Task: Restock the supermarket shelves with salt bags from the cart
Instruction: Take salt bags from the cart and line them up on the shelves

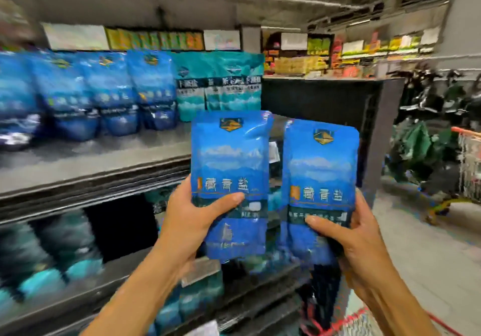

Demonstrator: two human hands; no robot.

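Two blue salt bags are up in front of me, one in each of my hands, both upright with their printed fronts facing the camera. My left hand [194,221] grips the left salt bag [230,179] at its lower left edge, thumb curled across the front and the other fingers behind it. My right hand [348,236] grips the right salt bag [321,187] at its lower right part, thumb laid across the front. The two bags sit side by side with a narrow gap between them, held in the air just off the right end of the upper shelf [93,164]. On that shelf stands a row of matching blue bags [109,93], with teal bags [221,83] beside them on the right. More teal packs [46,263] fill the lower shelf, blurred. At the far right edge I see part of a cart [468,164] with an orange rim.
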